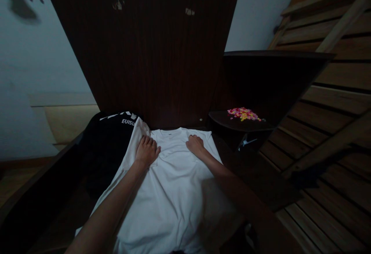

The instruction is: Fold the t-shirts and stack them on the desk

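A white T-shirt lies spread flat on a dark wooden surface, collar away from me. My left hand rests flat on the shirt's left shoulder with fingers stretched out. My right hand presses on the right shoulder near the collar, fingers curled down onto the cloth. A black garment with white lettering lies beside the white shirt on the left, partly under its sleeve.
A tall dark wooden panel stands behind the shirts. A small dark shelf at the right holds a pile of pink and yellow bits. Slatted wooden boards slope along the right. A pale wall is at left.
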`<control>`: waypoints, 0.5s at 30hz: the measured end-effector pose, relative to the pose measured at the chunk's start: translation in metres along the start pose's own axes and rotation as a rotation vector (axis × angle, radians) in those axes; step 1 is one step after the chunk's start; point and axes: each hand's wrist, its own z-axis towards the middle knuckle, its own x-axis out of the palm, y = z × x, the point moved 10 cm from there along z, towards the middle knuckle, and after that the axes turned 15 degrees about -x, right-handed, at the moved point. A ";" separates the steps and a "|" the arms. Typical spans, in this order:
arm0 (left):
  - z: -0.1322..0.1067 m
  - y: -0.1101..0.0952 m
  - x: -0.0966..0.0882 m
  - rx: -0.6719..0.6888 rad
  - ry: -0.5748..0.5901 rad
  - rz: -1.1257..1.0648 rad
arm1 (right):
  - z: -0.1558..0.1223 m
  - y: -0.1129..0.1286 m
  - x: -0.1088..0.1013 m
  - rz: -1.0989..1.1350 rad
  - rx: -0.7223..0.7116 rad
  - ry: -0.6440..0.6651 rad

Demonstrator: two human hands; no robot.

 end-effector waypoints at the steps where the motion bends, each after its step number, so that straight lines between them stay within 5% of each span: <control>1: 0.000 0.000 -0.001 0.000 -0.006 -0.012 | 0.002 0.002 -0.001 0.002 -0.008 -0.005; 9: -0.002 0.001 -0.003 0.040 -0.097 -0.063 | -0.004 0.015 0.000 0.025 -0.202 -0.125; 15: -0.003 -0.003 -0.007 0.074 -0.109 -0.018 | -0.055 0.013 -0.002 0.058 -0.307 -0.231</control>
